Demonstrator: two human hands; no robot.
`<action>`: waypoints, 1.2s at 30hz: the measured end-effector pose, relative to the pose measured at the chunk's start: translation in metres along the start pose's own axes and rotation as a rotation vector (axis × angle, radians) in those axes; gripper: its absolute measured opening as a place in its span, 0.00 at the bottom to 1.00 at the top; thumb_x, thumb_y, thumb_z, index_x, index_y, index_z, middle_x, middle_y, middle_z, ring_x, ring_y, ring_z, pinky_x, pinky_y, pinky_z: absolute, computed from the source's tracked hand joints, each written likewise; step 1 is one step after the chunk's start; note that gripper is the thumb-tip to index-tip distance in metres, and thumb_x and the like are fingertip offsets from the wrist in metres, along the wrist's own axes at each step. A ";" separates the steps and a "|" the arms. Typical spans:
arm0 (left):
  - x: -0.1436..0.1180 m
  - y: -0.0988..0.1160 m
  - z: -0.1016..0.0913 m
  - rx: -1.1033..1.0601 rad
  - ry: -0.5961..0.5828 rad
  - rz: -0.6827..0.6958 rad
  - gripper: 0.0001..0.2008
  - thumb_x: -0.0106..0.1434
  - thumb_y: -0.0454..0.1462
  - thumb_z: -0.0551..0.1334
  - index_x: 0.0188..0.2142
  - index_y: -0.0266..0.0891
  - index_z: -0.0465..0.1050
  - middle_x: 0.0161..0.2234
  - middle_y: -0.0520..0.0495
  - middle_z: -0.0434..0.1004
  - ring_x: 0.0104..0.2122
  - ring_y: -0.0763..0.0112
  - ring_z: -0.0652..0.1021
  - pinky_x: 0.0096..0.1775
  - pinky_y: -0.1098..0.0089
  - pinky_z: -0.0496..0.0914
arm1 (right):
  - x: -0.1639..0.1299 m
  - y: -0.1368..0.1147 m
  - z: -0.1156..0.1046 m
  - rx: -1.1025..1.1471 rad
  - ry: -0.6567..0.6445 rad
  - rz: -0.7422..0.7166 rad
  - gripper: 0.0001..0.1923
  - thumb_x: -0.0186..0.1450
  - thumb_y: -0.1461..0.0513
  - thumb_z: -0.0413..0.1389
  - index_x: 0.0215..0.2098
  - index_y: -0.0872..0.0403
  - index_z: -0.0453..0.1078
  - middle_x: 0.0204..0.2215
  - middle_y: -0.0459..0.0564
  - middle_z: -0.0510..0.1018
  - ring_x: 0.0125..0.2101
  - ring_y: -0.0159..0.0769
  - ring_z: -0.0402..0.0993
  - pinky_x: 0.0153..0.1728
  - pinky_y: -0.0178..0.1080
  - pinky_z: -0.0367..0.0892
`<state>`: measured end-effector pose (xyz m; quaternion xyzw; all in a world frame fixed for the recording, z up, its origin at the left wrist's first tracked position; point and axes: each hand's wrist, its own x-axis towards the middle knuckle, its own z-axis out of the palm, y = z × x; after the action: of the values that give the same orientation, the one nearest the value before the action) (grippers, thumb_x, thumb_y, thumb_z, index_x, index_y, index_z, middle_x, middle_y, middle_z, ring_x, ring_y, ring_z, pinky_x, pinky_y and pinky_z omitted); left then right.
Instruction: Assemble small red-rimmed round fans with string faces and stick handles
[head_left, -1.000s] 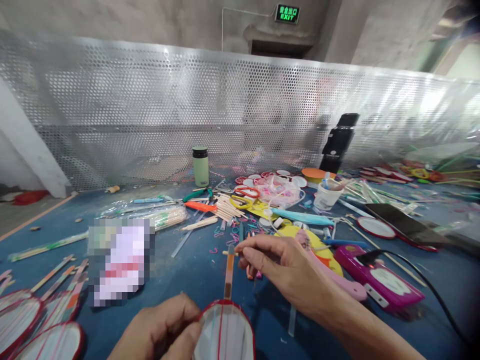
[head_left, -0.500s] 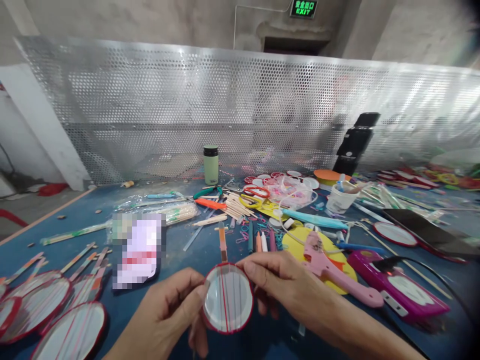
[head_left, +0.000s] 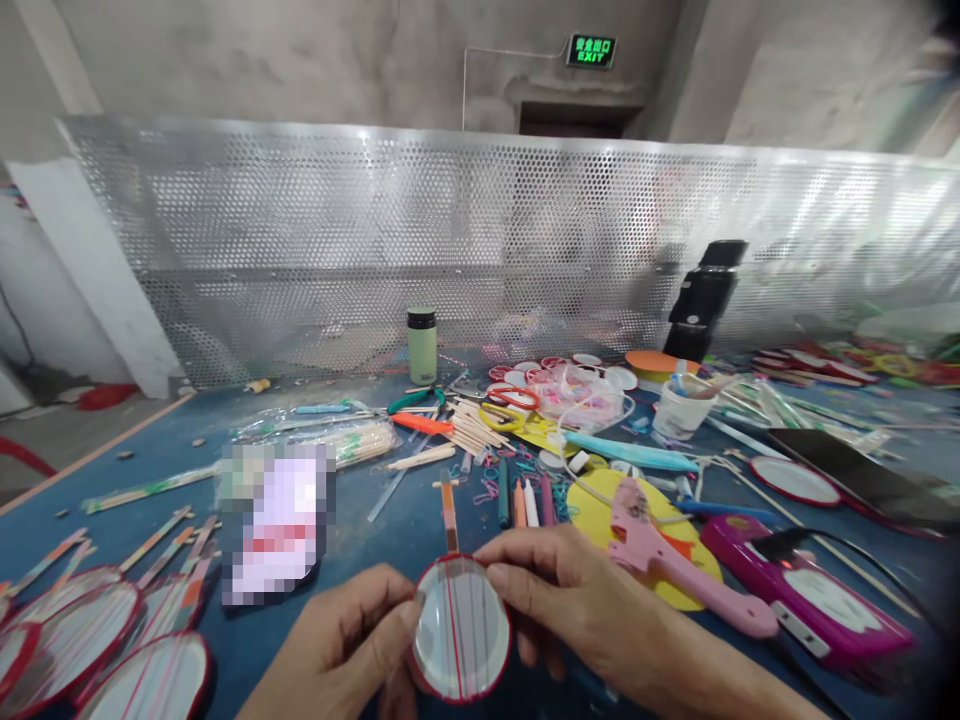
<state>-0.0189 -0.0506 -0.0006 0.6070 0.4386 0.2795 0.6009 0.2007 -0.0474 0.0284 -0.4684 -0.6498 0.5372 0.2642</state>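
- We hold the round red-rimmed disc [head_left: 461,628] low in the middle, just above the blue tabletop [head_left: 375,530]; its stick handle [head_left: 448,510] points straight away from us, so the long axis runs near to far.
- Our left hand [head_left: 341,655] pinches the disc's left rim; our right hand [head_left: 577,600] pinches the upper right rim; both grips are narrow, closed on the disc.
- The pink glue gun [head_left: 675,565] lies just right of the right hand; finished discs [head_left: 112,640] lie well to the left.
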 end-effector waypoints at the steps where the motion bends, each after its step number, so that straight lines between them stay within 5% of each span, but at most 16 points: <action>1: 0.000 0.000 0.000 -0.002 -0.001 0.002 0.22 0.60 0.55 0.56 0.31 0.37 0.66 0.20 0.50 0.74 0.21 0.73 0.74 0.26 0.74 0.67 | 0.000 0.000 0.000 0.004 0.002 -0.003 0.20 0.67 0.51 0.51 0.46 0.56 0.74 0.19 0.43 0.69 0.18 0.23 0.65 0.15 0.24 0.59; 36: -0.002 0.000 0.000 -0.007 0.037 -0.049 0.22 0.61 0.55 0.56 0.33 0.37 0.68 0.19 0.53 0.71 0.17 0.78 0.71 0.22 0.77 0.63 | -0.001 0.004 0.001 -0.086 0.025 0.003 0.20 0.68 0.51 0.49 0.47 0.56 0.71 0.20 0.43 0.70 0.18 0.23 0.62 0.17 0.26 0.55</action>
<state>-0.0192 -0.0522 0.0000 0.5888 0.4631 0.2774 0.6016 0.2015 -0.0484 0.0248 -0.4870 -0.6684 0.5031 0.2510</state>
